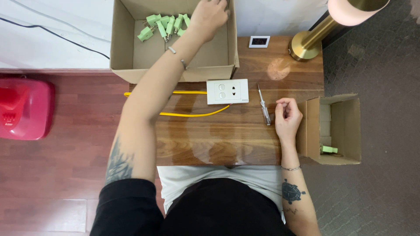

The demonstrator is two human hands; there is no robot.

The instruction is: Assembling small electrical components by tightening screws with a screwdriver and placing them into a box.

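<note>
Reaching into the large cardboard box [127, 48] at the far side of the counter [245, 140], the left hand [209, 16] hangs over the box's right half, just beside a loose heap of green plugs [165, 25]. Its back faces the camera and the fingers curl down out of sight, so I cannot tell whether they pinch anything; no plug shows in that hand.

The right hand [286, 116] rests on the counter with its fingers [283, 105] curled loosely inward, and nothing can be seen between them. Just to its left lies a screwdriver [264, 106] with a clear handle, its tip close to the hand but seemingly untouched.

Between the two hands sits a white switch-and-socket plate [227, 91], face up, with a yellow cable [192, 114] running out from under it toward the left edge. A smaller cardboard box [345, 126] stands at the right end of the counter, holding one green plug [329, 150] near its front corner and some pale pieces behind it.

Judging by how things lie, the work looks early: most green plugs sit in the large box, only one in the small box, and the plate and screwdriver lie unhandled. A brass lamp base [305, 49] and a small white display [259, 41] stand at the far right.
</note>
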